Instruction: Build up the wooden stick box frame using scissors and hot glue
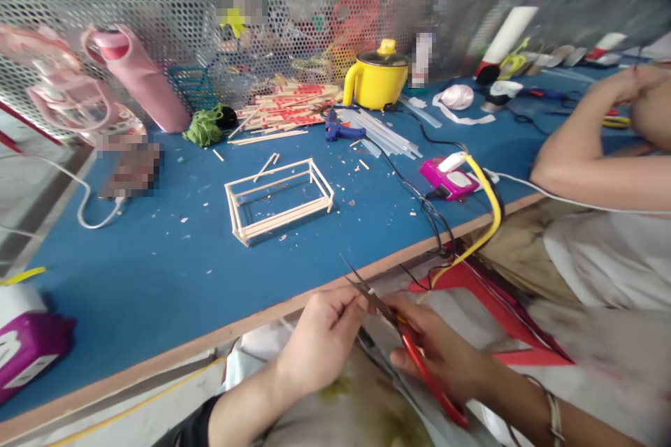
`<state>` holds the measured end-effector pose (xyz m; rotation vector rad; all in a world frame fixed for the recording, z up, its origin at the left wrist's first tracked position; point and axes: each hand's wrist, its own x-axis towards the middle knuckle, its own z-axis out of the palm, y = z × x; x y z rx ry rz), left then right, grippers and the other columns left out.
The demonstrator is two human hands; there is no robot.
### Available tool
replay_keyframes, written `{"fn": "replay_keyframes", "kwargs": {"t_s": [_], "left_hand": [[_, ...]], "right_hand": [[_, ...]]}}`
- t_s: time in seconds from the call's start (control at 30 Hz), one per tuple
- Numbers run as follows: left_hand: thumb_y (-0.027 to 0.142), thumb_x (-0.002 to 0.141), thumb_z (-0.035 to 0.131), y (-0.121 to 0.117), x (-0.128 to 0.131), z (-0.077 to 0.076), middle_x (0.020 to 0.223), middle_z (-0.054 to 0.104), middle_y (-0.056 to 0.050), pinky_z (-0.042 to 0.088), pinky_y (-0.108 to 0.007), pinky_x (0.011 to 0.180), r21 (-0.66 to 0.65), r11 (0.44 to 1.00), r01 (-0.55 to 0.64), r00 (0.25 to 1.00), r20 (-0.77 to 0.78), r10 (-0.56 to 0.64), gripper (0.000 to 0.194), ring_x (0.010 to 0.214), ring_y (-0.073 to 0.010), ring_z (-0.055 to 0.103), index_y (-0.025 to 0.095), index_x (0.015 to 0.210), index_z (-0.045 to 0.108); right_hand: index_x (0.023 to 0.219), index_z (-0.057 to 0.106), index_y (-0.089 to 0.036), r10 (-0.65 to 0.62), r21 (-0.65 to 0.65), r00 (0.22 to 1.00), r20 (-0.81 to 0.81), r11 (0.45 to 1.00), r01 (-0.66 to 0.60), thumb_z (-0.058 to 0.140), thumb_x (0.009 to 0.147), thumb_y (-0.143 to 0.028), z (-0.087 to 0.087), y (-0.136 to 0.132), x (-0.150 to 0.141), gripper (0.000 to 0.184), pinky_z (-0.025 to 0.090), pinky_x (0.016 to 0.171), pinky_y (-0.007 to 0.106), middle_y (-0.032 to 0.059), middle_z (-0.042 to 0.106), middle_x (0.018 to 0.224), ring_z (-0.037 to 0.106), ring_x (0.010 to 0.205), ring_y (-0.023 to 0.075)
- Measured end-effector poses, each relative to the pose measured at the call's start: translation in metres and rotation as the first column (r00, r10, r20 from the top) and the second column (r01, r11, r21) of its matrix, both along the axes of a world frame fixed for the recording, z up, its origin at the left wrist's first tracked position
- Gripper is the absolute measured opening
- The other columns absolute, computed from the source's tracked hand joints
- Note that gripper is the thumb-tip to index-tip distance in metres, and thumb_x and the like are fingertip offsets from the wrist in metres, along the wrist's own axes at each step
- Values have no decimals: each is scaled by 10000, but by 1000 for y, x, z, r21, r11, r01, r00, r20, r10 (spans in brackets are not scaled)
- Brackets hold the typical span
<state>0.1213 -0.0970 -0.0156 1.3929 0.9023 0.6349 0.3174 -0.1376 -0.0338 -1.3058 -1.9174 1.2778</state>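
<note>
My right hand (435, 342) is wrapped round red-handled scissors (419, 356), with the blades pointing up and left, slightly parted. Close against the blades, my left hand (328, 332) pinches a small wooden stick (371, 291); only its pale end shows between the blades. Both hands are in front of the table's near edge, above my lap. Beyond them on the blue table stands a box-shaped frame (283, 220) of thin wooden sticks, touched by neither hand. Two or three short stick pieces (266, 166) lie just behind the frame.
A blue glue gun (343, 127), glue sticks (385, 133), a pile of wooden sticks (288, 105) and a yellow pot (380, 80) stand toward the back. Cables run from a purple power strip (451, 176) over the edge. At right rests another person's arm (602, 147).
</note>
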Motion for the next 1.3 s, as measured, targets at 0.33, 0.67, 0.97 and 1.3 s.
{"fn": "replay_keyframes", "kwargs": {"t_s": [0.33, 0.67, 0.97, 1.3], "left_hand": [[494, 896, 426, 5, -9, 21, 593, 461, 29, 302, -212, 531, -148, 988, -37, 999, -26, 33, 403, 561, -90, 371, 144, 808, 605], [398, 818, 625, 31, -61, 66, 817, 630, -29, 436, -224, 714, 40, 934, -355, 871, 376, 316, 210, 760, -128, 552, 208, 757, 690], [312, 813, 652, 69, -87, 72, 743, 648, 17, 493, -216, 696, 40, 799, -600, 742, 401, 537, 94, 720, -110, 604, 231, 860, 644], [208, 755, 675, 127, -120, 67, 827, 601, 8, 473, -185, 580, 103, 619, -779, 620, 282, 732, 335, 682, -84, 567, 205, 1072, 567]], "right_hand": [[1130, 413, -264, -311, 40, 943, 121, 950, 309, 493, 842, -281, 3, 19, 18, 300, 417, 531, 245, -58, 499, 653, 504, 543, 136], [1051, 471, -111, -466, 424, 527, 711, 882, 207, 468, 846, -394, 54, 176, 12, 349, 388, 554, 292, 132, 661, 758, 643, 690, 254], [1116, 604, -212, -206, 488, 675, 709, 834, -259, 441, 902, -276, 128, 194, -26, 276, 427, 793, 326, 86, 662, 1087, 606, 998, 217], [980, 652, -195, 290, 373, 822, 490, 783, -499, 523, 839, -174, 124, 237, -93, 193, 397, 546, 195, -59, 697, 722, 591, 597, 78]]}}
